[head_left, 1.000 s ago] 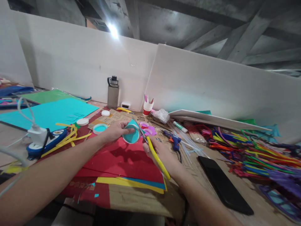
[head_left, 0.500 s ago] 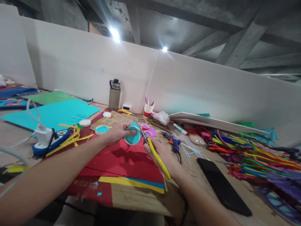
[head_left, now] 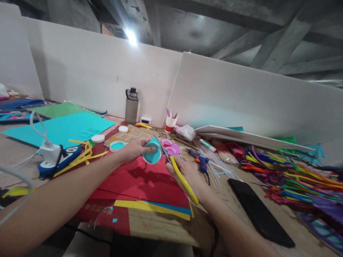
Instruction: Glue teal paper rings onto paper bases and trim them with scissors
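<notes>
My left hand [head_left: 138, 148] pinches a small round white-rimmed piece lined with teal paper [head_left: 152, 156], thumb across its face. A bit of teal paper sticks up at its top edge. My right hand [head_left: 182, 170] is closed round yellow-handled scissors [head_left: 183, 180], whose blades lie along the right edge of the piece. Whether the blades touch it I cannot tell. Below both hands lie red paper sheets [head_left: 139, 184], with yellow sheets [head_left: 155, 210] showing under them. A similar teal-filled white ring [head_left: 117, 146] rests left of my left hand.
A hot glue gun [head_left: 203, 163], a glue stick [head_left: 207, 145] and a black phone [head_left: 259, 210] lie to the right, beside colourful pipe cleaners [head_left: 292, 175]. A bottle [head_left: 132, 107] and a pen cup [head_left: 170, 123] stand behind. A blue power strip [head_left: 57, 164] is left.
The view has shifted slightly, so the table things sit a little further right. Both hands keep their holds on the round piece and the scissors.
</notes>
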`<state>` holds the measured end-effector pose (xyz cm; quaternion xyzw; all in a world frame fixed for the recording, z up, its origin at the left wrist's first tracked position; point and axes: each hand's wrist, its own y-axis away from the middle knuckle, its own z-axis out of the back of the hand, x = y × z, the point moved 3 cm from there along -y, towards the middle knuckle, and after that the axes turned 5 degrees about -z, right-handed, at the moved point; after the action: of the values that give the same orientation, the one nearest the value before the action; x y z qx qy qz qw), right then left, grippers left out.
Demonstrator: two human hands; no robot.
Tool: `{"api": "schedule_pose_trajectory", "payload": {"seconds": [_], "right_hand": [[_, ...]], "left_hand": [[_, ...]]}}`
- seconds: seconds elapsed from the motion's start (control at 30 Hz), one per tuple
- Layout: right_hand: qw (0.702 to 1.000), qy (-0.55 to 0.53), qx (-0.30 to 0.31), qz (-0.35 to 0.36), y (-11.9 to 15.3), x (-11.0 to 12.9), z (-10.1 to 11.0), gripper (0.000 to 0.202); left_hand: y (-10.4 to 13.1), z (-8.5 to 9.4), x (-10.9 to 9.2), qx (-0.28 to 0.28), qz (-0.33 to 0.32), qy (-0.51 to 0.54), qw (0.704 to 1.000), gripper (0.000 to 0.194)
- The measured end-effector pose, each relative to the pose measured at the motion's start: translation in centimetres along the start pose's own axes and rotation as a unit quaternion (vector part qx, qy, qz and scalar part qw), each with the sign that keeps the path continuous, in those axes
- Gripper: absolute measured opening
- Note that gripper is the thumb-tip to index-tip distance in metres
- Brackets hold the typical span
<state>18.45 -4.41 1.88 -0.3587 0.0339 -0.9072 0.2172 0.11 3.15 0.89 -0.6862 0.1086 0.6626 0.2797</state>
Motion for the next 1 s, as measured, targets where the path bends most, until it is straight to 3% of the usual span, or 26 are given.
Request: {"api": "schedule_pose_trajectory", "payload": {"seconds": [1.0], "right_hand": [[1.0,0.003,0.018,0.002,0.1,-0.38,-0.06,0.023]], "left_hand": [[0.17,-0.14,-0.76,0.004,-0.013,-0.056,0.998,0.02]]}}
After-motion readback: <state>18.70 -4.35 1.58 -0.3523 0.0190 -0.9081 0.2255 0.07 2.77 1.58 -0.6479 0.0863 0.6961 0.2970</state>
